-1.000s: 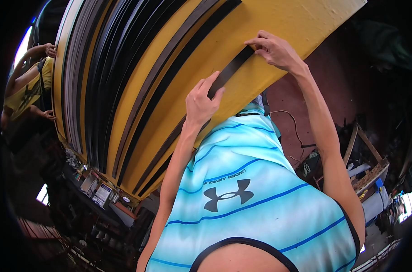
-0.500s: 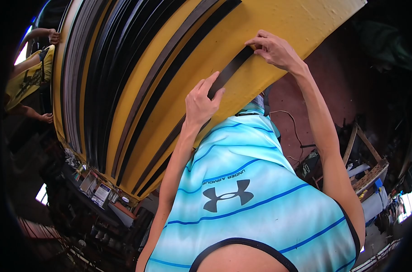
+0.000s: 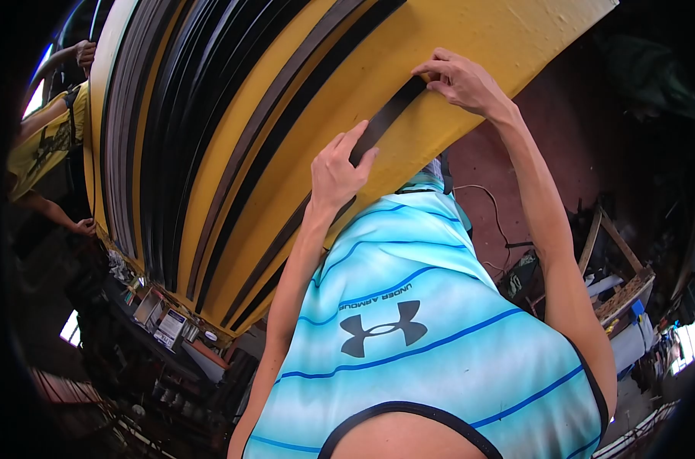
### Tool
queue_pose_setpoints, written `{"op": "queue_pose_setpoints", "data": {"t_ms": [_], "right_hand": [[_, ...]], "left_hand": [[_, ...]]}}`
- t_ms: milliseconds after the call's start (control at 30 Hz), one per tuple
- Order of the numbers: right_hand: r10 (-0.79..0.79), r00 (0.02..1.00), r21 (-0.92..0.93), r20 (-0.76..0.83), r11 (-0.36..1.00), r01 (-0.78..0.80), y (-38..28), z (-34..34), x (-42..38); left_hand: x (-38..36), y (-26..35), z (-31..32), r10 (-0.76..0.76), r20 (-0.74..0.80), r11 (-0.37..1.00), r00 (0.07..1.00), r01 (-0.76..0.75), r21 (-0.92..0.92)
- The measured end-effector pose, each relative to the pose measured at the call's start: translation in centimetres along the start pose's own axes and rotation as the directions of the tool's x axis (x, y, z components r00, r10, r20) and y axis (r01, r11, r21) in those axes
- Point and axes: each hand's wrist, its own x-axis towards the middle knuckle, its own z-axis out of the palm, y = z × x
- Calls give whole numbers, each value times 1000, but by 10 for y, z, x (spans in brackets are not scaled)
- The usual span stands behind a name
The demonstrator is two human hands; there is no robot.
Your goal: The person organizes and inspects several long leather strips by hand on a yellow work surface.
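Observation:
A flat dark strip (image 3: 393, 113) lies along the near side of the yellow table, and both my hands are on it. My right hand (image 3: 464, 83) pinches its far end between thumb and fingers. Partway along, my left hand (image 3: 338, 170) has its index finger and thumb at the strip's two edges, closed lightly about it. Beyond my left hand, the strip runs on toward the lower left, partly hidden by my wrist. A black strip (image 3: 309, 103) lies beside it, apart from my hands.
Several more dark strips (image 3: 187, 115) lie lengthwise on the yellow table (image 3: 500, 46). Across it, a person in a yellow top (image 3: 49, 145) holds a thin dark strip at the far edge. Cans and boxes (image 3: 171, 329) stand at lower left, a wooden frame (image 3: 619, 252) at right.
The other person's hands have shifted, the upper one a little up and left, the lower one downward; their thin strip now shows off the far edge. My hands have hardly moved.

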Motion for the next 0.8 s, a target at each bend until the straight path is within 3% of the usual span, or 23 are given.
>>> {"op": "queue_pose_setpoints", "data": {"t_ms": [500,800], "right_hand": [[25,999,54,39,998,-27,-11,-10,0],[22,998,21,56,1000,-23,-11,-12,3]], "left_hand": [[-5,-1,3,12,-52,1000,999,-12,-13],[-4,-10,7,40,-62,996,997,-35,77]]}}
